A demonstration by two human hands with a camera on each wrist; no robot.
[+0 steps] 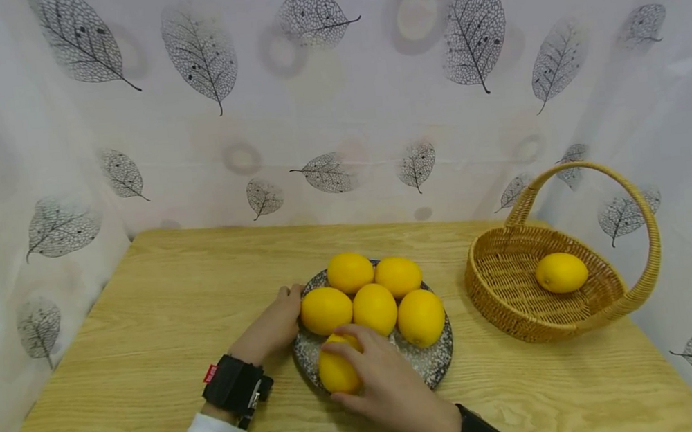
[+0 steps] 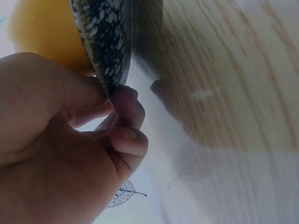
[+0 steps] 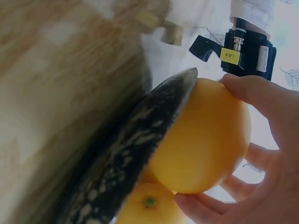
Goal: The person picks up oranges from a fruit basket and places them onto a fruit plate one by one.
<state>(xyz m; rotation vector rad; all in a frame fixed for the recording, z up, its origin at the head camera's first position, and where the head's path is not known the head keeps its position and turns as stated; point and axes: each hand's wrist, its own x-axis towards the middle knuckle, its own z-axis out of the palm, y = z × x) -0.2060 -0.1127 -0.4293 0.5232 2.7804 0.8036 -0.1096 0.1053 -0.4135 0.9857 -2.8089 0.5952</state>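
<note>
A dark speckled plate (image 1: 434, 367) on the wooden table carries several yellow lemons, among them a middle lemon (image 1: 374, 310). At its left rim my left hand (image 1: 278, 322) pinches the edge; the left wrist view shows thumb and fingers (image 2: 128, 106) on either side of the rim. My right hand (image 1: 394, 392) curls its thumb and fingers round the nearest lemon (image 3: 203, 135), low over the front left part of the plate. Whether that lemon touches the plate I cannot tell. Another lemon with a green stem end (image 3: 149, 201) shows beneath it in the right wrist view.
A wicker basket (image 1: 498, 299) with a tall arched handle stands on the table to the right, one lemon (image 1: 561, 272) inside. Behind and at both sides hangs a white curtain (image 1: 337, 119) with leaf prints. The wooden table (image 1: 162, 317) extends to the left of the plate.
</note>
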